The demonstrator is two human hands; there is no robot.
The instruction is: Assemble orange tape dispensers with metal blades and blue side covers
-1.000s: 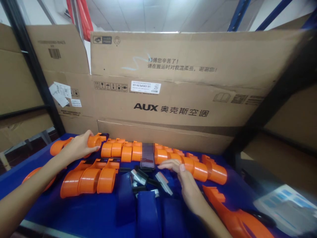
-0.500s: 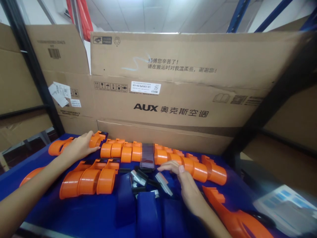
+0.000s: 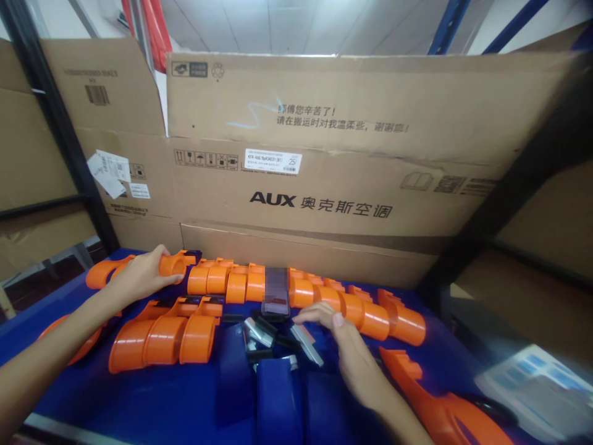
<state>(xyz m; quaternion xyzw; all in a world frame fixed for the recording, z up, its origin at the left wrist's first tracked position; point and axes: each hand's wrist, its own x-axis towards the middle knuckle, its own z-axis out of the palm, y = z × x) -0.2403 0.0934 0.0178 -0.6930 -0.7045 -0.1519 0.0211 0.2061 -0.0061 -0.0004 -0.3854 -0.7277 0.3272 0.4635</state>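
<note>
My left grip [image 3: 148,272], narrowed about one orange holder [image 3: 171,266], at the back left of the blue desk [image 3: 152,405]. The holder lies at the right of this grip, between thumb and fingers; its long axis appears to run crosswise, dark end to the right. The left grip is the nearer. My right grip [image 3: 340,337], well apart, has loosely bent fingers and nothing visible in it, just beside the silver-and-black pieces [image 3: 306,343], which overlap too much to count. Counts: one dark device [image 3: 277,300]; four holders [image 3: 217,281] left of it, five [image 3: 374,320] right; three front-left holders [image 3: 164,343]; one large orange piece [image 3: 451,411]; three blue boxes [image 3: 277,398].
</note>
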